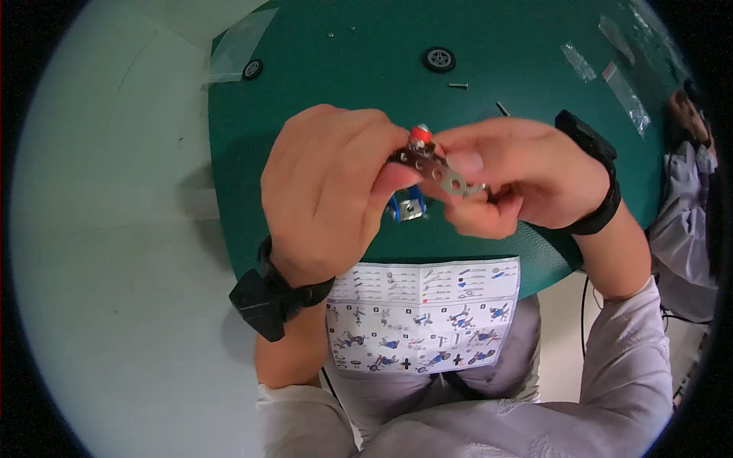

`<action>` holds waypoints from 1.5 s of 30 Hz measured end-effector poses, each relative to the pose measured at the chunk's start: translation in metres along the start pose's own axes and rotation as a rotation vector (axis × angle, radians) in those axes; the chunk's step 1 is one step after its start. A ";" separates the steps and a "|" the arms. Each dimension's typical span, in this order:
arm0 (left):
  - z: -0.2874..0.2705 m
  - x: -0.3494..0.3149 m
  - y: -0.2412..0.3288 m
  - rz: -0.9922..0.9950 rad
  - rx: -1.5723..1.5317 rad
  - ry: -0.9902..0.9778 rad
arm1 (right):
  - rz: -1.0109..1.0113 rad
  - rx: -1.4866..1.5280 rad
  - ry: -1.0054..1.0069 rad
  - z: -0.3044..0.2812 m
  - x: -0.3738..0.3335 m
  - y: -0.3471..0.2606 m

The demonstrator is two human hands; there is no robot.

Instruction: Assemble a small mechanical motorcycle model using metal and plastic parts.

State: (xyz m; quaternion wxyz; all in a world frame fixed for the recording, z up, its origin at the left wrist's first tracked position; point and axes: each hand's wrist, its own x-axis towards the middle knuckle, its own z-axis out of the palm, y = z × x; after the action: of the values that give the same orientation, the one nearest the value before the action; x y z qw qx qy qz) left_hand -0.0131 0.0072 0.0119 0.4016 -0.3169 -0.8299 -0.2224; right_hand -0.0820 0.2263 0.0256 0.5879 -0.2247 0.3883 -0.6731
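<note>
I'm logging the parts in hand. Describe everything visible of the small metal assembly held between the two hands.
The small metal assembly is a perforated metal strip with round holes, a red cap at its top and a blue and silver piece below. It looks like bare steel, tilted down to the right. The left hand and right hand pinch it above the green table.

left hand (328, 191): raised, fingers curled | right hand (508, 175): raised, fingertips pinched | hands touching

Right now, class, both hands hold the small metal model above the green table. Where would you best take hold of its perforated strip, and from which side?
Probably the free round end of the perforated strip, approached from the person's right. It juts out flat beyond the left hand, whose fingers cover the other end, and the right hand already pinches there by its faces.
</note>
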 end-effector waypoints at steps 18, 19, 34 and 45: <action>0.012 -0.008 0.004 -0.117 -0.013 0.003 | -0.008 0.040 -0.002 -0.002 0.004 0.003; 0.011 -0.007 0.005 -0.158 -0.004 -0.039 | -0.008 0.043 -0.002 -0.003 0.004 0.002; 0.028 -0.004 0.013 -0.576 -0.394 0.140 | 0.076 0.127 0.006 -0.009 0.008 -0.003; 0.014 -0.002 0.016 -0.972 -0.772 -0.033 | 0.062 0.115 0.054 -0.007 0.005 -0.004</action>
State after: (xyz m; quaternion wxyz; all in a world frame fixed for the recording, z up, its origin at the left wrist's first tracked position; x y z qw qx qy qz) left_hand -0.0082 0.0263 0.0043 0.0978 -0.0286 -0.7451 -0.6591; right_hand -0.0908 0.2229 0.0231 0.6097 -0.1604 0.3716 -0.6815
